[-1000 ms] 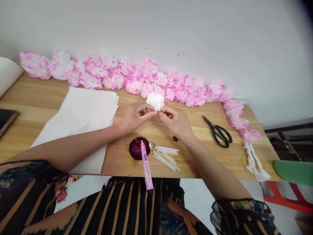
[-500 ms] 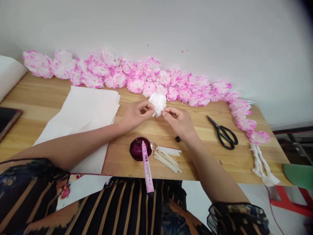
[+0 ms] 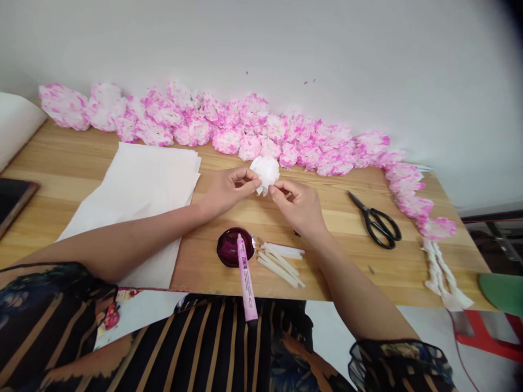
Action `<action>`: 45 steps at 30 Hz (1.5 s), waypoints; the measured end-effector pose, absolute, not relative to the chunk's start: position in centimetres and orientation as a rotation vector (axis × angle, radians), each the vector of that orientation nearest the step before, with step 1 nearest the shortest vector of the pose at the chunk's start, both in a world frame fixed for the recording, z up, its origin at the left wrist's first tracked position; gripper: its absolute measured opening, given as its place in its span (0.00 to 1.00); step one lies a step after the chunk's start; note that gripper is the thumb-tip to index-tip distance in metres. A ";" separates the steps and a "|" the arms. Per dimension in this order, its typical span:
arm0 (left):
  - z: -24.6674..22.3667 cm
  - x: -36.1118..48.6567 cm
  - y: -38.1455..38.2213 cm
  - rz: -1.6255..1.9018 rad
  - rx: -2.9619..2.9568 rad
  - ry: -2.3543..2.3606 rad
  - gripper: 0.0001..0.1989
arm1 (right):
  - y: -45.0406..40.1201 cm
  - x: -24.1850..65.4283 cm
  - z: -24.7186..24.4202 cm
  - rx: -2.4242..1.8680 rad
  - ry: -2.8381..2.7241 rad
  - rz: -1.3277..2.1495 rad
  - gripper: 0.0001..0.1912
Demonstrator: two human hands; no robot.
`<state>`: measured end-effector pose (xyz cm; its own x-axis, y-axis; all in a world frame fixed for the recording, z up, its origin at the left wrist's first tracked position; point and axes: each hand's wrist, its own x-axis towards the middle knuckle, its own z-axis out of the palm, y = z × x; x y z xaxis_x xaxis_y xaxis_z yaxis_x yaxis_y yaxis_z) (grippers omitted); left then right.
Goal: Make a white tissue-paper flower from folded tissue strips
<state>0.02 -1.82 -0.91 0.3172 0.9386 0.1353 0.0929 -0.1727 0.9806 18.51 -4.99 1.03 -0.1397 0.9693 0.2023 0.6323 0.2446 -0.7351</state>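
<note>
A small white paper flower (image 3: pixel 266 170) is held between my two hands, just in front of the row of pink-and-white paper flowers (image 3: pixel 229 128). My left hand (image 3: pixel 233 188) pinches its lower left edge, and my right hand (image 3: pixel 296 204) pinches its lower right edge. Below my hands, a pink marker (image 3: pixel 247 283) lies with its tip on a dark round dish (image 3: pixel 229 247) of purplish colour. Several whitish sticks (image 3: pixel 280 264) lie right of the dish.
White paper sheets (image 3: pixel 139 179) lie under my left forearm. Black scissors (image 3: pixel 378 224) rest on the wooden table (image 3: pixel 339 201) at right, and twisted white paper (image 3: pixel 443 275) lies beyond. A dark phone-like object (image 3: pixel 14 201) sits at far left.
The scissors and the items at the right show slightly farther right in the view. Both hands keep their pinch on the white flower, which looks turned a little.
</note>
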 end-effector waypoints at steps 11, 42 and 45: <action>-1.3 0.2 -1.9 0.995 1.641 1.056 0.09 | -4.8 18.5 0.7 -1.459 -1.853 0.676 0.10; -2.0 -0.2 -2.2 1.040 1.978 0.997 0.12 | -4.5 19.6 1.1 -1.239 -2.115 0.032 0.24; -2.1 -0.3 -2.2 1.046 2.036 0.971 0.13 | -4.4 19.5 0.7 -1.235 -2.163 -0.040 0.24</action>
<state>-0.27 -2.22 -2.10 0.4091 0.8299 0.3792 0.3171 -0.5190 0.7938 19.52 -4.36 0.71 -0.3544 0.7633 0.5402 0.7829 0.5581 -0.2749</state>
